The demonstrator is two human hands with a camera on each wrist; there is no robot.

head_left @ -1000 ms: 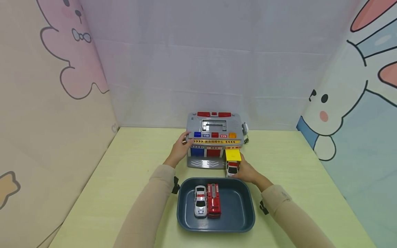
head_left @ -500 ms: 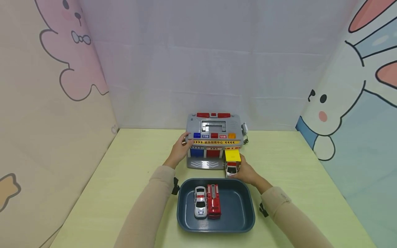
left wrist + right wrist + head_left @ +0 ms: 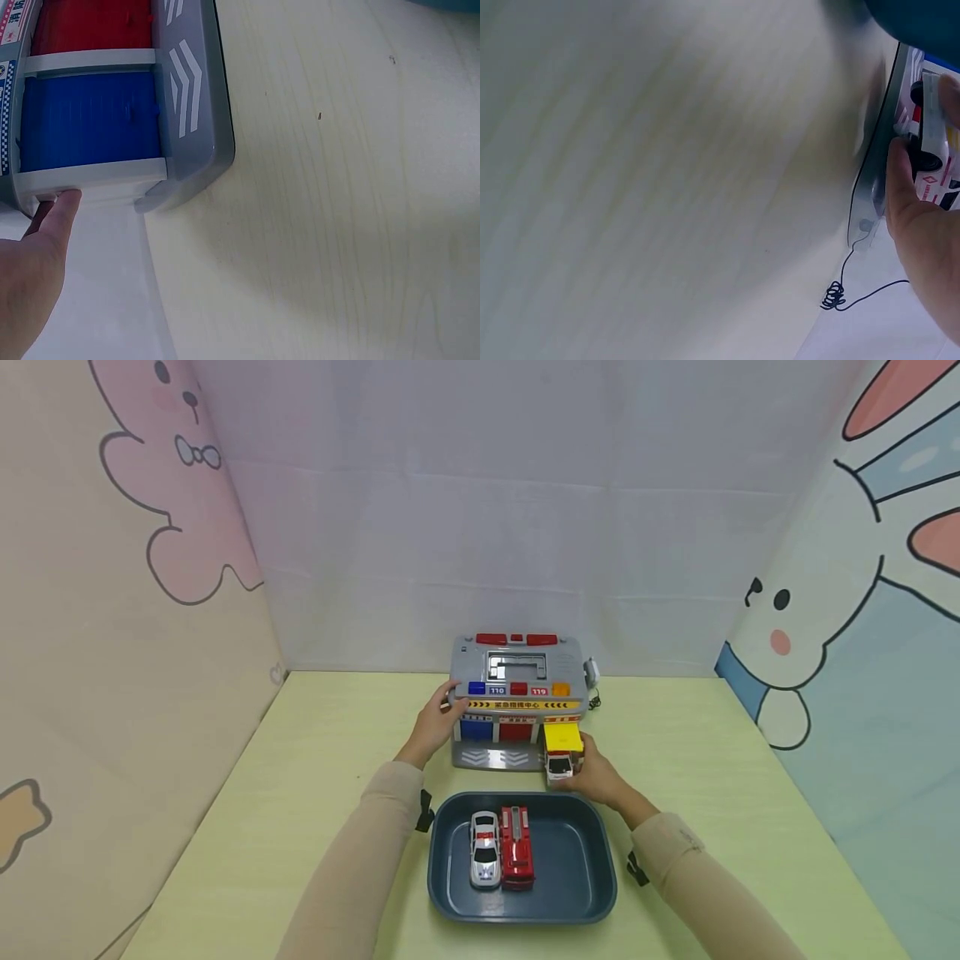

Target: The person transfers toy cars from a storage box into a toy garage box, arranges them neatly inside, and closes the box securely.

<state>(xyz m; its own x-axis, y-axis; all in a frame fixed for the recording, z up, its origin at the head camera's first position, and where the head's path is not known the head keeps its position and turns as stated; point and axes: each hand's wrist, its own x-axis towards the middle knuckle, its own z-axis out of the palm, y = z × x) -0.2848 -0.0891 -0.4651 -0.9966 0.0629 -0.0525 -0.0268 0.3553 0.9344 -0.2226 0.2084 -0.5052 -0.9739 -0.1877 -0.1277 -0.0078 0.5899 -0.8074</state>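
Note:
A grey toy emergency station (image 3: 517, 672) stands toward the back of the table, with blue, red and yellow doors along its front. My left hand (image 3: 435, 724) touches its left side near the front corner, fingers extended against the wall in the left wrist view. At the right bay, the yellow door (image 3: 562, 737) is swung up. A white toy ambulance (image 3: 559, 767) with red trim sits partly beneath that door, its windshield end facing me. My right hand (image 3: 597, 774) grips the ambulance between thumb and fingers; its wheels and printed side show in the right wrist view.
In front of the station lies a dark blue-grey tray (image 3: 573, 906) holding a white toy police car (image 3: 485, 852) and a red toy fire truck (image 3: 517, 847). A coiled black cord (image 3: 832, 295) hangs at the station's right side. A pale curtain backs the table.
The ambulance has slid slightly inward toward the right bay, with my right hand following. My left hand stays against the station, and the tray's vehicles keep their places.

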